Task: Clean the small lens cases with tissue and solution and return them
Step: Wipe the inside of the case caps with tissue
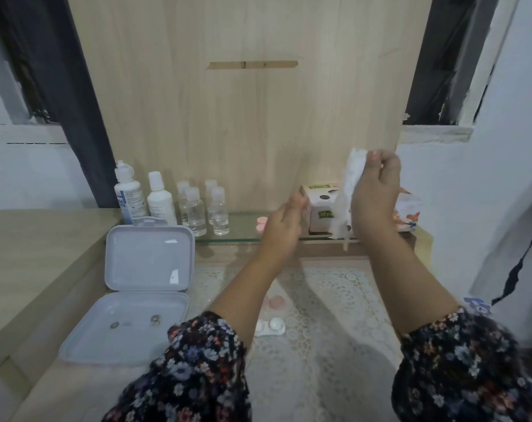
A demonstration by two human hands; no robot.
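The right hand [375, 193], raised in the right centre of the frame, pinched a white tissue [351, 181] at its top, the strip hanging down before the tissue box [322, 208]. The left hand [281, 226], just left of it at mid-frame, had loosely curled fingers; whether it held anything could not be told. Below both forearms, on the lace mat [334, 300], lay a white lens case [272, 327] and a pink lens case [275, 303]. An open grey box [130, 324] sat at lower left.

White tissue [354, 175], pale grey box [149, 269], dark floral sleeves [203, 360]
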